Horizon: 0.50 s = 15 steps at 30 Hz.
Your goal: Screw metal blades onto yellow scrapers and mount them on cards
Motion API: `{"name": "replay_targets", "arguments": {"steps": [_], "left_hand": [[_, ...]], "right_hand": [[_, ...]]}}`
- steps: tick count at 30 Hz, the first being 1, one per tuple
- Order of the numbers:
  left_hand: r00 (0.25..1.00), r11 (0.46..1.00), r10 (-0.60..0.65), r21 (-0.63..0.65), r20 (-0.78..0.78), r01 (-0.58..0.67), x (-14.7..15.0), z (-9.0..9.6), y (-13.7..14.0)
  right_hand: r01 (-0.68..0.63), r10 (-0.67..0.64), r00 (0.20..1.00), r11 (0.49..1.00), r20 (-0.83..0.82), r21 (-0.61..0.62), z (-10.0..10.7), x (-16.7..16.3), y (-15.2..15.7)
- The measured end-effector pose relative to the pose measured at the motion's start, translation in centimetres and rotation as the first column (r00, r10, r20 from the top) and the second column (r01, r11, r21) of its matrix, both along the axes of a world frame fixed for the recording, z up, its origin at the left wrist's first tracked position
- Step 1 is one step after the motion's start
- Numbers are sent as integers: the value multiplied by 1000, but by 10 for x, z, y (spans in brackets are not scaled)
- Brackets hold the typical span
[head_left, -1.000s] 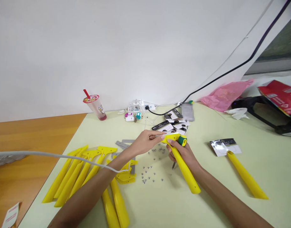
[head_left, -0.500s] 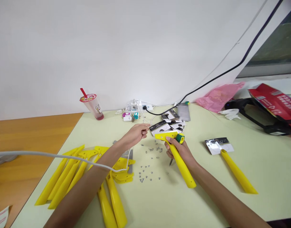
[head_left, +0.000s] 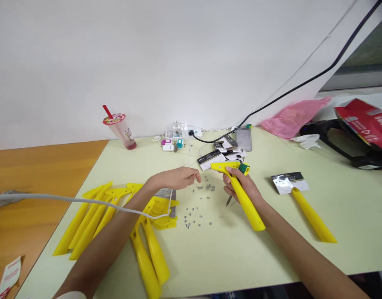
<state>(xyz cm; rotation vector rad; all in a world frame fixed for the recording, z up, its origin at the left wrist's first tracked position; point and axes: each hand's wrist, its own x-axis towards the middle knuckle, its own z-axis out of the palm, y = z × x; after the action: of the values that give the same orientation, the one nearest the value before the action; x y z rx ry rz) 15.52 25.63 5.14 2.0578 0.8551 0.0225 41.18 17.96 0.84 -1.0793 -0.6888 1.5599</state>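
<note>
Slanting over the tabletop (head_left: 209, 259), a yellow scraper (head_left: 250, 209) is clamped in the right hand (head_left: 252, 189), thumb on its neck, a green-handled screwdriver (head_left: 243, 168) gripped alongside. The left hand (head_left: 176, 178) hangs palm-down near metal fasteners (head_left: 210, 187), fingers curled; whether they pinch anything, I cannot tell. Its forearm (head_left: 119, 228) crosses above yellow handles (head_left: 156, 253).

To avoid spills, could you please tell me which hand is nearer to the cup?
Left. The left hand is in front of the cup and to its right; the right hand, holding a yellow scraper, is farther right.
</note>
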Motion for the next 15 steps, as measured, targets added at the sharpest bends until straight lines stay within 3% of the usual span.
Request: {"name": "replay_targets", "arguments": {"steps": [2,7,15], "left_hand": [[1000,999,-13,33,-24,14,5,-2,-5],[987,990,-139,-24,-78,137,17,-5,-15],[984,984,-176,27,-33,177,28,-16,-19]], "right_hand": [[-26,26,1000,1000,-4,-12,1,-1,0],[-121,121,993,992,-11,-17,6,-2,0],[-218,217,975,976,50,17,4,-6,-5]]}}
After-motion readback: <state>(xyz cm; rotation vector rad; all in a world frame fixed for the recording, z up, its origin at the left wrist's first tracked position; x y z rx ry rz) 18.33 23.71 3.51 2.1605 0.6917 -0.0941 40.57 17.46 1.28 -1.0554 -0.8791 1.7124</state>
